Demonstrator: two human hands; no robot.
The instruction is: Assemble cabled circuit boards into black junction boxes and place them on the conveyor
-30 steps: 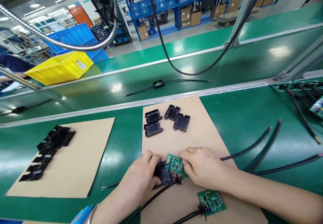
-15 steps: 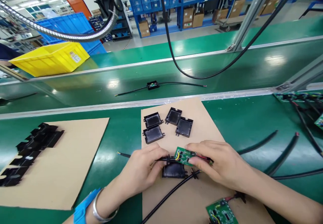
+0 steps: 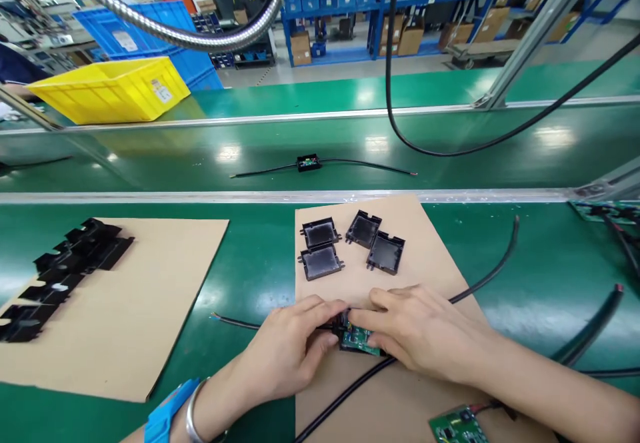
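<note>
Glossy green surface, matt brown card, black plastic on my feed.
I see the smooth green worktop [image 3: 260, 250] throw back the lights in soft white patches, while the cardboard sheet [image 3: 435, 276] under the work looks dry, flat and matt. The open black cases [image 3: 320, 261] read to me as moulded plastic, with greyish, cloudy floors; the circuit board [image 3: 361, 342] is green with a slight sheen. I make out a smooth rubbery jacket on the black cable [image 3: 345, 396], a polished metal bangle [image 3: 191, 416], shiny braided metal on the hose [image 3: 165, 33] and smooth yellow plastic on the bin [image 3: 115, 93].
</note>
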